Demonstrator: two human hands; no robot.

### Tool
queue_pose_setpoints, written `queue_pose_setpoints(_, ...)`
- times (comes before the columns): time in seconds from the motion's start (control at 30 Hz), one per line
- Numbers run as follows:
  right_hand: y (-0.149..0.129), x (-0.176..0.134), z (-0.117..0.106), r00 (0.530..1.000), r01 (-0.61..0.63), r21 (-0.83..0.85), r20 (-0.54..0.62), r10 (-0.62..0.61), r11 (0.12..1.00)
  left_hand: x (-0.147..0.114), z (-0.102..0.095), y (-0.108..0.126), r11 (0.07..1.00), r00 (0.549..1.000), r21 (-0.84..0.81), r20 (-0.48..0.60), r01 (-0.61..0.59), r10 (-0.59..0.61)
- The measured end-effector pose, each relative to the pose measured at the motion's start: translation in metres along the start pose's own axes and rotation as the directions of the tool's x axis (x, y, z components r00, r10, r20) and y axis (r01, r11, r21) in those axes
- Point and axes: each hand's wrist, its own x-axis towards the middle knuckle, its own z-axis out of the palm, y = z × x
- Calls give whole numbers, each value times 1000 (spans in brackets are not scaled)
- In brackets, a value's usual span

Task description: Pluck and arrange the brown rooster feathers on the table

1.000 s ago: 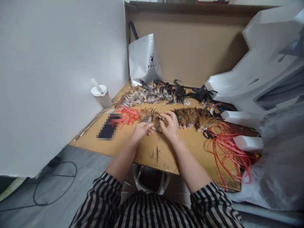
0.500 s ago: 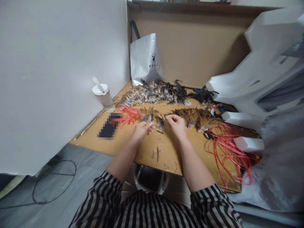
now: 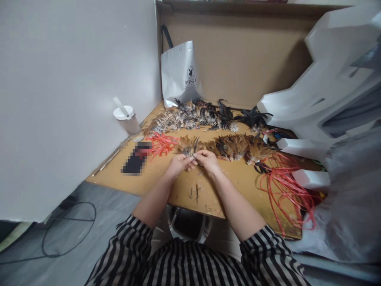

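Near the front edge of the wooden table [image 3: 238, 186], left hand [image 3: 178, 164] and right hand [image 3: 208, 161] pinch a small brown feather bundle [image 3: 188, 146] by its quills — light, soft, easily crushed.

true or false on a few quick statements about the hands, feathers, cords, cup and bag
1. Both hands meet at a small feather bunch. True: left hand and right hand pinch its base.
2. The cup stands to the right of the feathers. False: it stands at the left, by the white wall.
3. Red cords lie at the table's right end. True.
4. The bag lies flat on the table. False: it stands upright against the cardboard at the back.
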Motion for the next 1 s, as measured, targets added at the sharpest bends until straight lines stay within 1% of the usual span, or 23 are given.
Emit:
queue_pose_setpoints(0.1, 5, 0, 2, 999, 11, 2, -45, -11, 1000, 0, 0, -1, 999, 1000, -50, -22, 7, -8)
queue_pose_setpoints(0.2, 10, 1, 5, 996, 48, -14, -72, -49, 999, 0, 1, -2, 995, 999, -96, -30, 22, -25)
queue_pose_setpoints(0.3, 11, 2, 4, 998, 50, -41, -44, -52, 998, -1, 1, -1, 994, 999, -109, -32, 34, -38)
queue_pose_setpoints(0.4, 6, 5, -4, 999, 39, -88, 14, -38, 995, -1, -1, 0, 993, 998, -119, -57, 25, -32)
queue_pose_setpoints(0.43, 3, 7, -9, 998, 59, -122, 18, -57, 991, -1, -1, 1, 990, 997, -139, -77, 14, -25)
queue_pose_setpoints(0.5, -2, 11, -22, 984, 160, -248, -35, -174, 955, 0, -3, 2, 979, 990, -205, -140, -19, -11)
queue_pose_setpoints(0.53, -3, 13, -29, 975, 189, -338, -48, -218, 922, 0, -4, 2, 970, 985, -241, -174, -35, -7)
queue_pose_setpoints(0.57, -5, 15, -36, 970, 188, -424, -60, -235, 886, 1, -4, 3, 961, 979, -272, -203, -50, -7)
queue_pose_setpoints(0.67, -4, 17, -48, 975, 171, -644, 1, -223, 746, 2, -6, 3, 945, 970, -318, -244, -76, -4)
queue_pose_setpoints(0.73, -2, 16, -49, 980, 171, -760, 63, -190, 627, 3, -7, 2, 946, 968, -315, -251, -79, -3)
queue_pose_setpoints(0.8, 0, 14, -45, 979, 187, -835, 115, -168, 518, 3, -7, 1, 950, 966, -303, -259, -75, -7)
queue_pose_setpoints(0.87, 2, 11, -40, 972, 212, -879, 145, -183, 428, 3, -8, 1, 956, 965, -286, -263, -67, -11)
queue_pose_setpoints(0.93, 1, 8, -34, 963, 224, -916, 157, -217, 334, 4, -8, 0, 961, 966, -269, -258, -63, -9)
queue_pose_setpoints(1.0, 0, 5, -31, 962, 207, -948, 152, -227, 242, 5, -8, -1, 966, 968, -254, -251, -57, -8)
